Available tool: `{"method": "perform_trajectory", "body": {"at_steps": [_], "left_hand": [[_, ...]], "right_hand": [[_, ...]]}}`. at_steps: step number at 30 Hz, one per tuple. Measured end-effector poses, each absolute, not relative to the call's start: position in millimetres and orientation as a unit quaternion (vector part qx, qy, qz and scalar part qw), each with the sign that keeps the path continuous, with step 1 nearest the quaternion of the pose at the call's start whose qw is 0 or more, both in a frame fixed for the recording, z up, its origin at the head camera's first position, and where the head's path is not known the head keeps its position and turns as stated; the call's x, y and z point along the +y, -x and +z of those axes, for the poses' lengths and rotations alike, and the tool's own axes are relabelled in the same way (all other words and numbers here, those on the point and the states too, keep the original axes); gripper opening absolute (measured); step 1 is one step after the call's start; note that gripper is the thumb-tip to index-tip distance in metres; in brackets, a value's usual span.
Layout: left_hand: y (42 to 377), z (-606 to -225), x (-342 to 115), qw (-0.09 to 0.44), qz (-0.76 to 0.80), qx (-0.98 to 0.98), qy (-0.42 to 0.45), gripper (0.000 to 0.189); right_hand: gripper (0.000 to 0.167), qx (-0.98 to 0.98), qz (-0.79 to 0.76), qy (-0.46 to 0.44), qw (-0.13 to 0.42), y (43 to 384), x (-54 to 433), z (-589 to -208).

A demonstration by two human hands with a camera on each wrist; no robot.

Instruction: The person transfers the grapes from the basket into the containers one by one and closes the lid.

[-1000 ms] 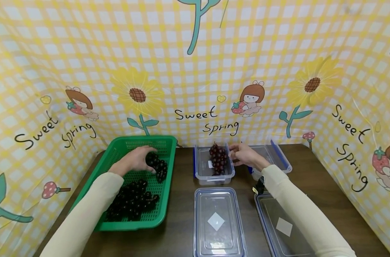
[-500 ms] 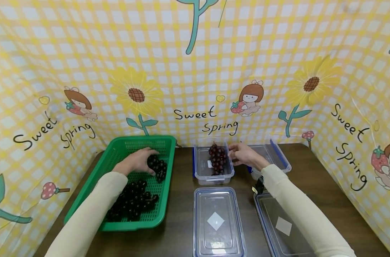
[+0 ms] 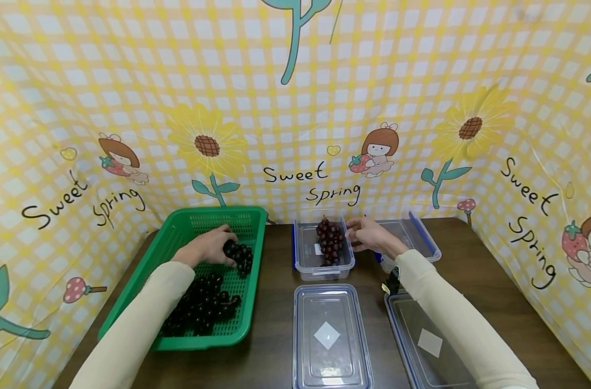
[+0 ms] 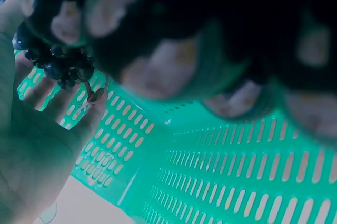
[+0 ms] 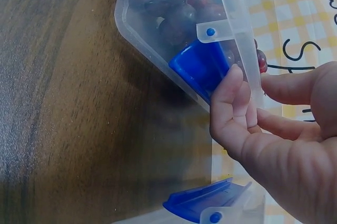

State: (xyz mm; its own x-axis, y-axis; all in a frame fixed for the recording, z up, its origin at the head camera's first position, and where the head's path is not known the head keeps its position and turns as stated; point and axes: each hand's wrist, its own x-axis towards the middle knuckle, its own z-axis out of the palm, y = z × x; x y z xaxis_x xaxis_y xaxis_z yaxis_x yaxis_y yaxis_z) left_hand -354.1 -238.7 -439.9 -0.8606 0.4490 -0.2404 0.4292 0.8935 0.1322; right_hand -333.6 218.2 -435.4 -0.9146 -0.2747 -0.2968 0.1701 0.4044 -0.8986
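Note:
My left hand [image 3: 210, 247] is inside the green basket [image 3: 257, 270], its fingers curled round a bunch of dark grapes [image 3: 243, 256]. In the left wrist view, grapes fill the upper part close to the camera, and a stem [image 4: 96, 95] lies at a fingertip. My right hand [image 3: 370, 235] holds the right wall of a clear plastic container [image 3: 305, 265], in which a bunch of reddish grapes [image 3: 330, 243] lies. Seen from the right wrist, several fingers bend against the wall by its blue latch [image 5: 202, 69], and another fingertip meets the rim.
More dark grapes [image 3: 203, 305] lie in the near part of the basket. A second clear container [image 3: 404, 237] stands behind the right forearm. Two clear lids [image 3: 327, 302] [image 3: 407, 319] rest on the brown table [image 3: 276, 308]. A checked cloth [image 3: 295, 124] encloses the back and sides.
My left hand has drawn in round the bunch of grapes, shifting slightly right and down in the basket. The right hand and its container have stayed in place.

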Motion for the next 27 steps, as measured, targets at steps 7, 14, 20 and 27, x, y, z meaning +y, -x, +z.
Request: {"method": "perform_trajectory", "body": {"at_steps": [7, 14, 20, 27], "left_hand": [[350.1, -432.3, -238.6, 0.18, 0.043, 0.959, -0.215, 0.063], [347.7, -429.8, -242.0, 0.199, 0.052, 0.955, -0.212, 0.061], [348.0, -431.0, -245.5, 0.186, 0.069, 0.957, -0.212, 0.059], [346.8, -421.4, -253.4, 0.165, 0.107, 0.959, -0.204, 0.057]], "right_hand": [[0.059, 0.814, -0.545, 0.03, 0.198, 333.5, 217.6, -434.5], [0.059, 0.813, -0.545, 0.037, 0.201, 333.9, 219.3, -437.9], [0.06, 0.809, -0.551, 0.039, 0.201, 333.9, 219.9, -437.8], [0.063, 0.804, -0.558, 0.042, 0.203, 333.0, 220.5, -436.9]]}}
